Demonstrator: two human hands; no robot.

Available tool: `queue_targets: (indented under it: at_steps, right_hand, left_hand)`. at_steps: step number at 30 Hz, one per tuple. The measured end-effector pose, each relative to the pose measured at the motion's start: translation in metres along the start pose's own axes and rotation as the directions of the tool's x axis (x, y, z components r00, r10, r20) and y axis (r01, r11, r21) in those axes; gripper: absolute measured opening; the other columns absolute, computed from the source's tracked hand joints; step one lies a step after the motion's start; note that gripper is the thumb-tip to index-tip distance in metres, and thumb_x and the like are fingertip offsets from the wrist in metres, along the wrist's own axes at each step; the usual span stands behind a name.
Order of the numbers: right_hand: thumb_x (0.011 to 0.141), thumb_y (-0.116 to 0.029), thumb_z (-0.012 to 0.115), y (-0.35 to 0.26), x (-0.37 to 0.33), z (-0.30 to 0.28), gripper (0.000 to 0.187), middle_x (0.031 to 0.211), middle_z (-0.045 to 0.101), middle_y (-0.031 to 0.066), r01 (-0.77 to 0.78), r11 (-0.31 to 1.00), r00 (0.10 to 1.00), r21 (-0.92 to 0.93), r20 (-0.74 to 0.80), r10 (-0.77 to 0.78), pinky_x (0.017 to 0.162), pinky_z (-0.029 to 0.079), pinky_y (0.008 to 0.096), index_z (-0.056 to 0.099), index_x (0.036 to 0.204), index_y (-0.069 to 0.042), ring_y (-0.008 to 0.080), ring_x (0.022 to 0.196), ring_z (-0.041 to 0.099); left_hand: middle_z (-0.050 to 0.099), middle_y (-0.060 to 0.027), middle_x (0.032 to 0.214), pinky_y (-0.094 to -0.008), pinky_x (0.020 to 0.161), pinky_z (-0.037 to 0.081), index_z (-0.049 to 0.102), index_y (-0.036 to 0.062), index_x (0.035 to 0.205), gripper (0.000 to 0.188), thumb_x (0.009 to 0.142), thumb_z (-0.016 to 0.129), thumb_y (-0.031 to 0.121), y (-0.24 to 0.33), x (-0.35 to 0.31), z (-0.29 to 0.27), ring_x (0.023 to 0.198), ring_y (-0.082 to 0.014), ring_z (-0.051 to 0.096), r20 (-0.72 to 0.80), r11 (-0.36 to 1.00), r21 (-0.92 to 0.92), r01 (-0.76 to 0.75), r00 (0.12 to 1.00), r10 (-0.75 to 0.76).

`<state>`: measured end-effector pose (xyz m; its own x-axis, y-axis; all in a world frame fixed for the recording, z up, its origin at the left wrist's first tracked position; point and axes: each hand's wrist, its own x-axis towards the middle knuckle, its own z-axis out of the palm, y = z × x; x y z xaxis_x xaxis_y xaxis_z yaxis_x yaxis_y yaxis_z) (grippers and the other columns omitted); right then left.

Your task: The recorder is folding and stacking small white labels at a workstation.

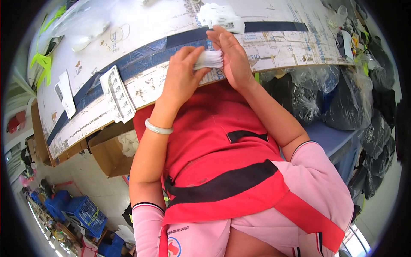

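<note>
A thick stack of small white labels [208,60] stands between my hands just above the table's near edge. My left hand [184,64] grips the stack from its left side, thumb below and fingers on top. Against the stack's right end rests my right hand [232,55], its fingers stretched out and the palm turned toward the labels. Beyond my right hand lies a loose pile of white printed labels [221,18]. To the left, a printed label sheet [116,95] lies at the table's edge, with a narrower white label strip [65,94] farther left.
The worn white tabletop [274,47] carries dark blue tape strips [276,27]. Clear plastic bags [85,30] lie at the far left. Filled plastic bags [308,94] crowd the right side. An open cardboard box [110,150] sits under the table's left; blue crates [85,212] stand on the floor.
</note>
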<state>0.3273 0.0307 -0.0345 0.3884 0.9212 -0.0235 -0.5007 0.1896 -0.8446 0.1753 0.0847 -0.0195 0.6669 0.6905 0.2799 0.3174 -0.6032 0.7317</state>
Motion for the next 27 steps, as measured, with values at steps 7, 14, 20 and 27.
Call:
queue_targets:
  at_steps: [7,14,20,27]
  right_hand:
    - [0.098,-0.025,0.054,0.0,-0.005,0.003,0.036,0.116,0.06,0.0074,-0.076,0.991,0.996,-0.106,0.048,0.081,0.095,0.041,0.0262,0.054,0.127,-0.004,0.012,0.106,0.053]
    - [0.096,-0.021,0.058,-0.01,0.01,0.012,0.026,0.106,0.064,0.0053,-0.111,0.918,0.986,-0.381,0.072,0.149,0.086,0.047,0.0252,0.063,0.113,-0.003,0.0117,0.097,0.059]
    - [0.09,-0.018,0.063,-0.003,0.081,0.059,0.023,0.098,0.067,0.004,0.126,0.673,0.948,-0.729,0.288,0.134,0.084,0.046,0.024,0.067,0.106,-0.003,0.009,0.091,0.06]
    - [0.084,-0.021,0.063,0.071,0.14,0.109,0.016,0.087,0.064,0.0096,0.567,0.016,0.823,-0.823,0.566,-0.049,0.075,0.048,0.0352,0.067,0.093,-0.008,0.0266,0.082,0.06]
  left_hand:
    - [0.058,-0.0121,0.092,-0.0406,0.079,0.043,0.061,0.0033,0.101,0.032,0.073,0.073,0.013,0.002,0.006,0.002,0.091,-0.031,0.055,0.018,0.964,0.23,-0.136,0.991,0.136]
    - [0.058,-0.0141,0.095,-0.0408,0.082,0.044,0.06,0.0023,0.103,0.031,0.075,0.07,0.01,-0.005,0.005,-0.003,0.091,-0.0333,0.056,0.11,0.938,0.303,-0.17,0.984,0.143]
    - [0.06,-0.0159,0.091,-0.04,0.075,0.048,0.062,-0.0009,0.103,0.027,0.08,0.068,0.011,-0.018,-0.019,-0.054,0.085,-0.0324,0.058,-0.111,0.983,0.16,0.09,0.991,-0.073]
    - [0.064,-0.0086,0.088,-0.0292,0.069,0.048,0.064,-0.0013,0.106,0.028,0.084,0.07,0.016,-0.031,-0.04,-0.077,0.077,-0.0186,0.061,-0.104,0.811,-0.444,0.382,0.876,-0.47]
